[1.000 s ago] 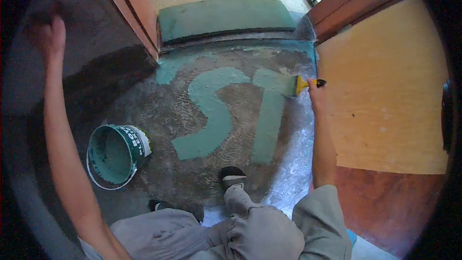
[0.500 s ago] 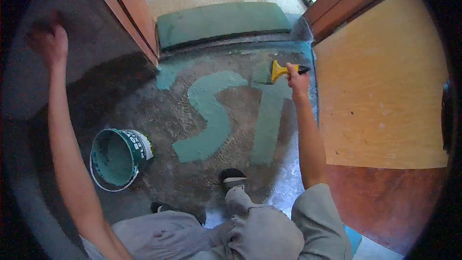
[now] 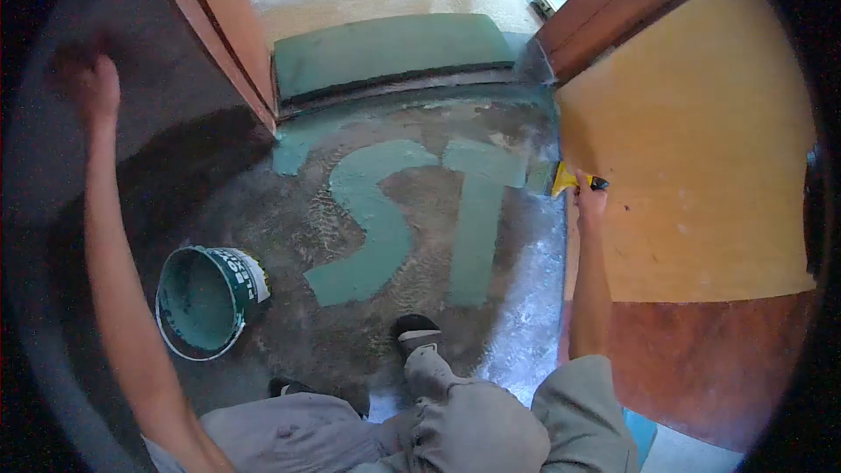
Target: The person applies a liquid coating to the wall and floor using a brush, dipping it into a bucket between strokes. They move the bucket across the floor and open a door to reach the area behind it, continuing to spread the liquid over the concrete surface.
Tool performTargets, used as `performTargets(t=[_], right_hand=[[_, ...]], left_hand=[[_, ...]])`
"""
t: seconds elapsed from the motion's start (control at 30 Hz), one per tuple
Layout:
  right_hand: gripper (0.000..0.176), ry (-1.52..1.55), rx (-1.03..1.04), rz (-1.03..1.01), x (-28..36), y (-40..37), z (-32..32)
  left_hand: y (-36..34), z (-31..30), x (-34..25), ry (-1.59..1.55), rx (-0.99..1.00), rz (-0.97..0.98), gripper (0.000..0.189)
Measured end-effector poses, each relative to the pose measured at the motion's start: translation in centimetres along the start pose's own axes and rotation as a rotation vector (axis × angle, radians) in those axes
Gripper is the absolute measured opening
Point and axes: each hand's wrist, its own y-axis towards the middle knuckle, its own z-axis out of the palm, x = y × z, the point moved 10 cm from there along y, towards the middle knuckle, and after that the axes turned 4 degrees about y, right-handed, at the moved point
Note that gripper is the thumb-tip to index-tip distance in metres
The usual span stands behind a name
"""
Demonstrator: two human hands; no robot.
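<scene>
My right hand (image 3: 592, 196) is closed round the handle of a paintbrush (image 3: 568, 180) with a yellow body and a black handle end. Its green-coated bristles touch the floor near the wooden door panel, at the right end of a painted bar. Green paint on the dark floor forms a curved S-like stroke (image 3: 372, 219) and a T-like shape (image 3: 475, 236). Out at the left, my raised left hand (image 3: 98, 92) is by the dark grey wall; its fingers are lost in shadow and blur. Below it stands a bucket (image 3: 254, 273) holding green paint, its wire handle hanging down.
A green-painted step (image 3: 394, 51) crosses the doorway between brown door frames (image 3: 229, 35). A yellowish wooden panel (image 3: 692, 175) borders the right side. My shoe (image 3: 415, 333) rests on the floor close below the painted strokes.
My right hand has moved the brush right and down, toward the door panel. The top bar of the T-like shape now shows as a continuous green stroke. The view has shifted slightly.
</scene>
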Motion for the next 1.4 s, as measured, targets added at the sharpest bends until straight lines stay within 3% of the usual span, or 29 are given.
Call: performTargets(t=[0.1, 0.2, 0.3, 0.4, 0.47, 0.53, 0.6, 0.7, 0.8, 0.9, 0.93, 1.0, 1.07, 1.17, 1.2, 1.23, 1.27, 1.3, 1.33, 1.4], right_hand=[[0.029, -0.107, -0.077, -0.194, 1.3, -2.1, -2.9], [0.029, -0.344, 0.091, -0.356, 2.6, -5.7, -2.8], [0.032, -0.745, 0.089, -0.355, 4.8, -9.1, -2.1], [0.027, -0.421, 0.055, -0.401, 2.8, -9.5, -2.8], [0.023, -0.234, 0.101, -0.425, 3.3, -11.3, -2.0], [0.020, -0.097, 0.166, -0.399, 4.2, -13.3, -0.2], [0.017, -0.017, 0.266, -0.324, 5.0, -15.2, 2.7], [0.016, 0.131, 0.423, -0.283, 7.9, -19.5, 8.8], [0.017, 0.217, 0.585, -0.339, 13.0, -24.7, 15.2], [0.017, 0.300, 0.734, -0.383, 16.7, -30.2, 20.2], [0.017, 0.323, 0.774, -0.408, 17.7, -32.0, 21.5], [0.018, 0.332, 0.821, -0.502, 17.6, -33.9, 24.2], [0.018, 0.327, 0.924, -0.453, 18.3, -36.7, 25.5], [0.018, 0.356, 1.019, -0.414, 17.6, -40.4, 26.7], [0.019, 0.403, 1.045, -0.412, 17.6, -41.5, 26.8], [0.020, 0.439, 1.054, -0.407, 17.3, -41.9, 26.2], [0.020, 0.358, 1.070, -0.438, 16.5, -42.1, 25.8], [0.020, 0.290, 1.090, -0.471, 16.0, -42.0, 25.7], [0.020, 0.294, 1.075, -0.463, 15.6, -41.1, 25.1], [0.020, 0.305, 1.061, -0.433, 14.4, -40.7, 24.2]], left_hand=[[1.3, -1.7, -2.2, 0.006, 0.055, 0.015, 0.071], [2.3, -4.1, -3.8, 0.012, 0.017, -0.074, 0.071], [1.5, -3.0, -2.3, 0.093, -0.009, -0.050, 0.070], [2.3, -2.1, -0.8, 0.039, 0.117, -0.155, 0.070], [2.6, -3.0, -3.5, 0.053, 0.136, -0.030, 0.070], [0.0, 0.3, -1.4, 0.140, 0.255, 0.006, 0.070], [-0.8, 1.4, 0.5, 0.092, 0.336, -0.155, 0.073], [1.1, -2.9, -3.2, -0.177, 0.135, -0.241, 0.081], [5.2, -8.7, -5.9, -0.398, 0.173, -0.044, 0.071], [1.6, -11.4, -2.1, -0.354, 0.971, -0.509, 0.060], [0.7, -13.4, -1.2, -0.322, 1.071, -0.472, 0.056], [-1.7, -17.4, 2.0, -0.280, 1.277, -0.389, 0.047], [-5.2, -23.0, 8.8, -0.177, 1.294, -0.499, 0.040], [-8.2, -34.3, 15.4, 0.064, 1.326, -0.796, 0.042], [-11.9, -38.4, 20.3, 0.036, 1.288, -0.938, 0.042], [-14.9, -42.9, 24.5, 0.145, 1.367, -0.917, 0.045], [-16.4, -47.4, 25.2, 0.280, 1.294, -1.095, 0.050], [-20.6, -52.0, 29.3, 0.437, 1.404, -1.176, 0.054], [-24.7, -55.6, 33.4, 0.422, 1.453, -1.020, 0.053], [-26.1, -55.6, 30.1, 0.353, 1.552, -1.293, 0.053]])
